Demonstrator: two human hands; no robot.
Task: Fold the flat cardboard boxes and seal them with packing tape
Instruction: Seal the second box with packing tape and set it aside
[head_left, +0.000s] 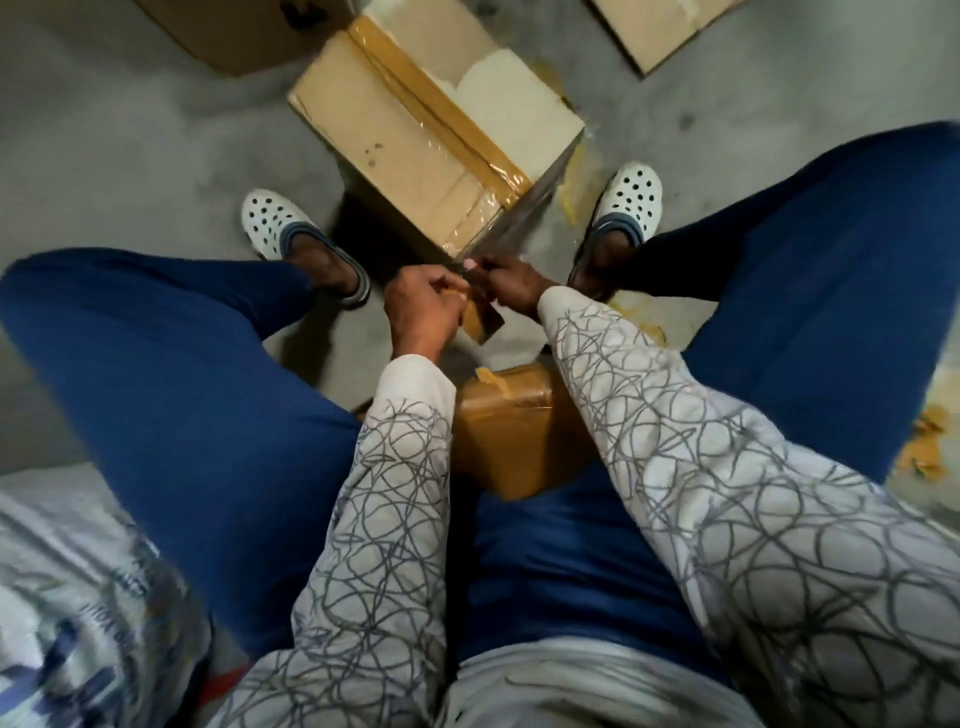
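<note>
ahead: taped box (415, 150) fills the floor between left shoe (291, 234) and right shoe (626, 208)
centre: left hand (421, 306), right hand (511, 286) pinch tape strip (482, 319) at box corner, no gap between
between knees: brown wrapped block (519, 431) in the way
open: bare floor (104, 156) left of box

I sit over a grey concrete floor (130, 156). A taped cardboard box (395, 150) stands on it at twelve o'clock. One cardboard piece (234, 36) lies at eleven, a second piece (660, 31) at one, and tape scraps (924, 441) at three.
</note>
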